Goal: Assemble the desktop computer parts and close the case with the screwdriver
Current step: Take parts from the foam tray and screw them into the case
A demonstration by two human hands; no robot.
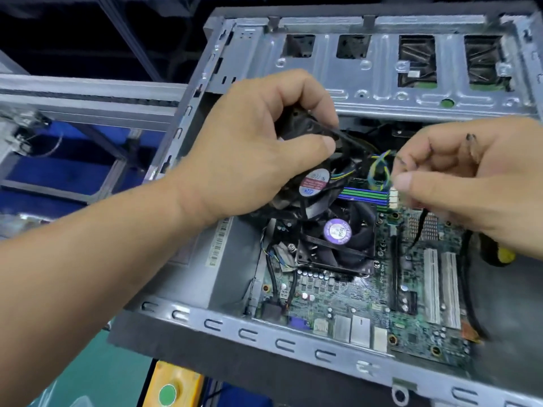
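Case fan (311, 183), light rigid plastic, sits gripped by its frame in the left hand (258, 148). Right hand (458, 177), at 3 o'clock, pinches its thin, fragile lead by the white connector (394, 198).

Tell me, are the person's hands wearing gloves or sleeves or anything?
No gloves and no sleeves show. The left hand and its forearm are bare all the way to the edge of the picture. The right hand is bare too, with dark smudges like grease on its knuckles and fingers. No rings or watch can be seen on either one.
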